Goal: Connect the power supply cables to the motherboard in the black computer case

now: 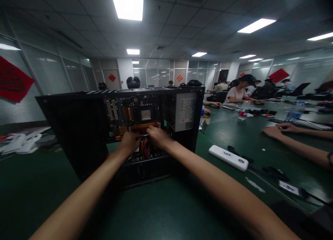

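Note:
An open black computer case (147, 170) stands on the green table in front of me, with its inside facing me. Its motherboard (122, 111) carries several expansion slots and a square silver CPU socket (146, 114). A silver power supply (186, 111) sits at the upper right of the case. My left hand (128, 143) reaches in below the board, fingers closed beside a bundle of coloured cables (146, 148). My right hand (159, 137) is closed in a pinch just right of it, by the orange-brown memory slots (145, 126). What the fingertips of either hand hold is hidden.
To the right lie a white power bank (228, 158) marked 3 and black cables (275, 173). Another person's hands (273, 132) rest on the table (229, 132) farther right. Bottles (243, 110) stand beyond. White items (22, 143) lie at the left.

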